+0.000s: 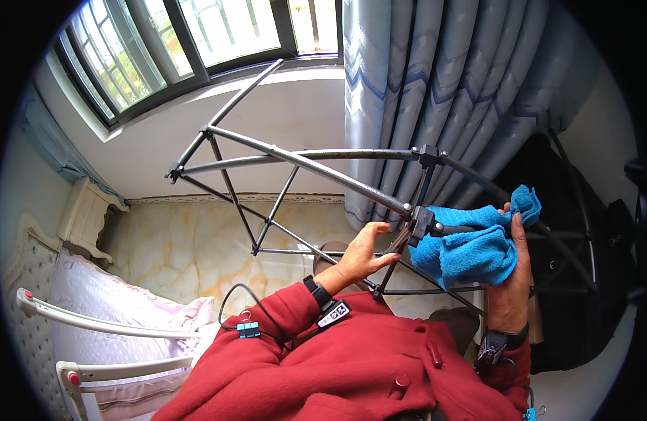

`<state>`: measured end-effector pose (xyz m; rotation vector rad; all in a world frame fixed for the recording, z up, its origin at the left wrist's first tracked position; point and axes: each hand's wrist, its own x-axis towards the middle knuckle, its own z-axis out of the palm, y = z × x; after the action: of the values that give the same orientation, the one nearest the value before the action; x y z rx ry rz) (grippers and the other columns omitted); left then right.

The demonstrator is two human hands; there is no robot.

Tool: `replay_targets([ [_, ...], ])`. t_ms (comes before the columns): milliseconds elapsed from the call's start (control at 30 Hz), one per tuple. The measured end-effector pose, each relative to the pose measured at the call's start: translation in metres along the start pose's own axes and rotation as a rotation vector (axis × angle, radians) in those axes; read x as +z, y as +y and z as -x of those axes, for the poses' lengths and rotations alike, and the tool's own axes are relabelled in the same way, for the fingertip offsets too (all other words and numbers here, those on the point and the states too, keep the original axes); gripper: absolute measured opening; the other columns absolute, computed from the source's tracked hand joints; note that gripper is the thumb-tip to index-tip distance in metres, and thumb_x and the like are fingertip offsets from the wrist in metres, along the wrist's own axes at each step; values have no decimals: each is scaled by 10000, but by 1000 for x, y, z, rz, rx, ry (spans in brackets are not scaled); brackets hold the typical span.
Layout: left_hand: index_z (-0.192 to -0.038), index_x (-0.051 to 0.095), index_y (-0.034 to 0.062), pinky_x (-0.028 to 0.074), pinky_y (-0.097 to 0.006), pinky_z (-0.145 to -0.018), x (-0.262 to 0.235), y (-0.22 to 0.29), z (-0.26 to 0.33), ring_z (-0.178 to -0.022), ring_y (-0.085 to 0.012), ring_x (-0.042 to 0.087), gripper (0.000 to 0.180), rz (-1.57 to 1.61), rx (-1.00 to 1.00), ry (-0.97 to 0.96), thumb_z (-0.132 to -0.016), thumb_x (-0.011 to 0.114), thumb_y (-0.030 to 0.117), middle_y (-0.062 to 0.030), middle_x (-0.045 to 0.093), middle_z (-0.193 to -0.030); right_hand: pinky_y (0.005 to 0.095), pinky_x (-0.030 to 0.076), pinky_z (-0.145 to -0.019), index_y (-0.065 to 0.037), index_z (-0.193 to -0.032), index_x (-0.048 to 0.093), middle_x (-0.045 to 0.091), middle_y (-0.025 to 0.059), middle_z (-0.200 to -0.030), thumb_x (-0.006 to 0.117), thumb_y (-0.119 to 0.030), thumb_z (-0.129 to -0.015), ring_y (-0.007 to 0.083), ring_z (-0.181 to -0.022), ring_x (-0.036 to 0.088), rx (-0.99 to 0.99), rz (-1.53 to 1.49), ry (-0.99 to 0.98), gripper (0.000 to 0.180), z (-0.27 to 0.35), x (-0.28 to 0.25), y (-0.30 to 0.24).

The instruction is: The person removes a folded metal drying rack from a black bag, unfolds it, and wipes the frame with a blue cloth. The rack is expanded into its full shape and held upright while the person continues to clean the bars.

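A folding frame of dark grey metal tubes with black plastic joints stretches across the view in front of me. My left hand grips it beside the middle joint, thumb and fingers around a thin strut. On the right, my right hand holds a bright blue cloth, which is wrapped around the tube just past that joint. The thumb presses on the cloth near its bunched end, and most of the other fingers are hidden behind the fabric.
Blue-grey curtains hang behind the frame, beside a barred window. A large black fabric item stands at right. Lower left are a bed with pink bedding and white rails. The floor is marbled tile.
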<state>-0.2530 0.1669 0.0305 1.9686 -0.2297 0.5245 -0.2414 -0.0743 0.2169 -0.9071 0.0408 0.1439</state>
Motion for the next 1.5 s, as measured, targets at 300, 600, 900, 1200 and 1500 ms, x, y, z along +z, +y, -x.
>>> replay_targets([
  [300, -1017, 575, 7, 466, -298, -629, 32, -26, 2, -693, -107, 528, 199, 494, -164, -216, -882, 646, 135, -36, 550, -750, 376, 536, -973, -73, -1279, 573, 640, 96, -1193, 683, -247, -926, 212, -1093, 631, -42, 43, -197, 409, 4, -2, 11],
  [600, -885, 618, 25, 448, -249, -554, 26, -36, 32, -599, -51, 502, 117, 476, -113, -59, -879, 678, 125, 14, 555, -639, 351, 555, -920, 6, -1255, 534, 656, 128, -1145, 619, -106, -945, 209, -1003, 666, -48, 309, -245, 341, 25, -36, 44],
  [900, -863, 577, 28, 455, -245, -576, -5, -28, 21, -623, -70, 544, 161, 573, -320, -343, -923, 665, 149, 0, 587, -683, 382, 527, -981, 35, -1351, 466, 644, 169, -1210, 576, -93, -945, 240, -1112, 642, -93, 394, -152, 439, 30, -55, -1],
  [1200, -1273, 446, 50, 508, -270, -686, -28, -4, -46, -753, -133, 614, 551, 896, -132, -408, -805, 736, 33, -67, 611, -912, 351, 514, -958, 7, -1351, 473, 650, 132, -1169, 626, -134, -907, 215, -1054, 642, -335, 497, 69, 490, 51, -122, -30],
  [1500, -1137, 479, 52, 455, -305, -779, 22, 9, -35, -835, -146, 512, 380, 563, -103, -95, -840, 705, 124, -47, 518, -916, 432, 337, -1142, -85, -1368, 496, 505, 143, -1424, 472, 92, -910, 292, -1325, 479, -1284, 1327, -182, 491, -2, -51, -31],
])
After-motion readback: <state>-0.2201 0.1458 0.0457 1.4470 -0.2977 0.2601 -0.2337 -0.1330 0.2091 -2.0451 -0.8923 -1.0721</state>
